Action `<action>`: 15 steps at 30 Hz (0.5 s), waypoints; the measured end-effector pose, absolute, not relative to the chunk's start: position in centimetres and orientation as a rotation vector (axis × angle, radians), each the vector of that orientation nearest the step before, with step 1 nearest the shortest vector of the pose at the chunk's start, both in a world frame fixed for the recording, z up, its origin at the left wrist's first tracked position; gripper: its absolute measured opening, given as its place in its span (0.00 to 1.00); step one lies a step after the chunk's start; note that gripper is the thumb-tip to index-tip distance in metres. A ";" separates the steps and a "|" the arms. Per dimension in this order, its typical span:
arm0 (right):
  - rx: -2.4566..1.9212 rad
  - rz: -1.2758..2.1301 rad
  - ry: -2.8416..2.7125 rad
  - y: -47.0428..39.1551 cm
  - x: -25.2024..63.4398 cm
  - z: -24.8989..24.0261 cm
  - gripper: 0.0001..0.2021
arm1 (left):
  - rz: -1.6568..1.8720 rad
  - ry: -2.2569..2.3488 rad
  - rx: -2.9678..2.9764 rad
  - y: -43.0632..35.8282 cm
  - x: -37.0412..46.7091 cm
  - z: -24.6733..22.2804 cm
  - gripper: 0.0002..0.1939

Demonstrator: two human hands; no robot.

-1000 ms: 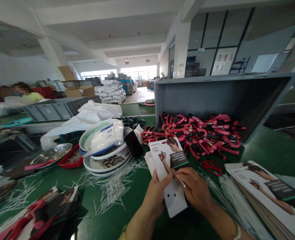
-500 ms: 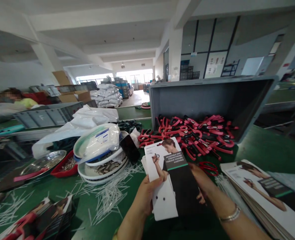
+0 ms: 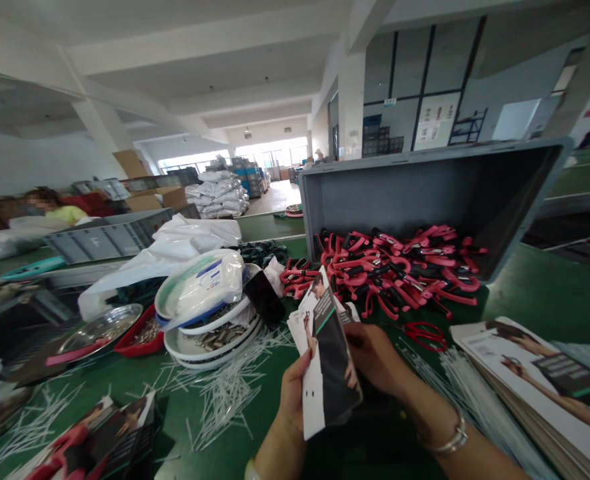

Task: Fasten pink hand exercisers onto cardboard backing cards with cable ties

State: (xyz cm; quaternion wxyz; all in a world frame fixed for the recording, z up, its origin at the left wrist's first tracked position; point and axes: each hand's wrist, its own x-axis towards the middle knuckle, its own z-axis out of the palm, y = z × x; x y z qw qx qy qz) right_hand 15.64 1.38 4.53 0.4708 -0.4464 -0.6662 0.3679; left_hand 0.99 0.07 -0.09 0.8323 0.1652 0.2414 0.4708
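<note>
A small stack of printed cards (image 3: 327,360), white and black with a picture of a person, stands tilted above the green table, its front face turned partly sideways. My left hand (image 3: 295,393) grips the lower left edge, thumb on the front. At the right side of the cards, my right hand (image 3: 377,357) has its fingers bent behind them; the fingertips are partly hidden. Beyond the hands, a pile of pink and black hand grips (image 3: 389,267) spills from a grey crate (image 3: 425,193) lying on its side.
Right: more cards (image 3: 539,380), white ties (image 3: 485,400), red scissors (image 3: 427,335). Left: stacked plates (image 3: 209,353) with metal parts, a black phone (image 3: 263,298), a red tray (image 3: 142,337), scattered ties (image 3: 229,393), carded pink grips (image 3: 89,440). A person (image 3: 67,212) is far left.
The cards have turned from facing the camera to a narrower, angled view. My right hand has moved left and in behind them, and the view has shifted slightly.
</note>
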 end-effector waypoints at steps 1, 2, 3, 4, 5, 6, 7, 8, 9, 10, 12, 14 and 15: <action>-1.094 0.799 -1.774 1.1 15.6 4.9 0.09 | 0.995 0.504 0.330 0.1 0.9 -0.1 0.13; -1.095 0.683 -1.894 0.9 15.5 5.3 0.10 | 0.998 0.505 0.306 0.1 0.8 -0.1 0.12; -1.096 0.577 -1.981 0.7 15.4 5.6 0.10 | 1.021 0.514 0.286 0.0 0.7 -0.1 0.10; -1.098 0.490 -2.040 0.5 15.3 5.9 0.10 | 1.052 0.524 0.267 0.0 0.6 -0.2 0.09; -1.103 0.431 -2.080 0.4 15.1 6.1 0.10 | 1.083 0.535 0.248 0.0 0.5 -0.4 0.08; -1.103 0.397 -2.108 0.4 14.9 6.2 0.10 | 1.113 0.544 0.232 0.0 0.3 -0.7 0.07; -1.094 0.382 -2.129 0.3 14.7 6.3 0.10 | 1.140 0.554 0.220 0.1 0.2 -1.0 0.06; -1.077 0.375 -2.144 0.4 14.6 6.3 0.10 | 1.158 0.567 0.210 0.1 0.0 -1.4 0.07; -1.056 0.366 -2.159 0.4 14.4 6.3 0.10 | 1.172 0.580 0.205 0.2 -0.1 -1.8 0.07; -1.040 0.357 -2.172 0.4 14.2 6.3 0.10 | 1.180 0.593 0.207 0.3 -0.3 -2.2 0.08; -1.032 0.347 -2.187 0.5 14.0 6.2 0.10 | 1.190 0.608 0.227 0.4 -0.4 -2.6 0.10; -1.040 0.363 -2.190 0.6 13.7 6.2 0.11 | 1.175 0.622 0.265 0.4 -0.4 -2.7 0.13; -1.041 0.385 -2.190 0.7 13.7 6.2 0.11 | 1.157 0.627 0.284 0.4 -0.3 -2.5 0.13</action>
